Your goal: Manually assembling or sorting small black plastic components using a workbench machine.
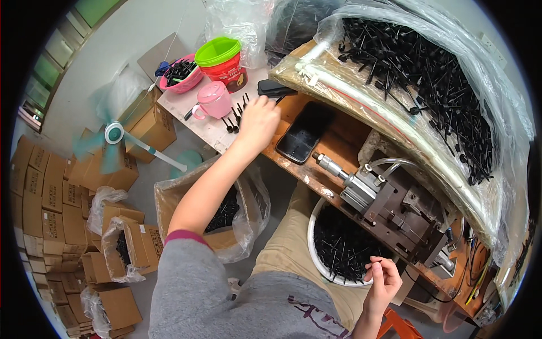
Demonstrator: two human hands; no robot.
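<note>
My left hand (261, 121) reaches across to the pale table top, its fingers curled downward; what they hold, if anything, is hidden. Beside it, several thin black pieces with round ends (232, 124) lie in a small group. A black case-like object (275, 88) is just past the fingertips. My right hand (384, 278) is at the rim of a white bucket (312, 237), thumb and fingers pinched together. A tiny dark bit shows at its fingertips, too small to name. Many black stemmed pieces (344, 248) fill the bucket, which stands by my legs.
A brown metal fixture with a cylinder (361, 191) sits on the wooden bench, near a black phone (305, 133). Beyond is a plastic-lined tray (361, 93) of black pieces. A pink cup (213, 100), red tub (224, 70), fan (114, 133) and cartons (53, 226) are leftward.
</note>
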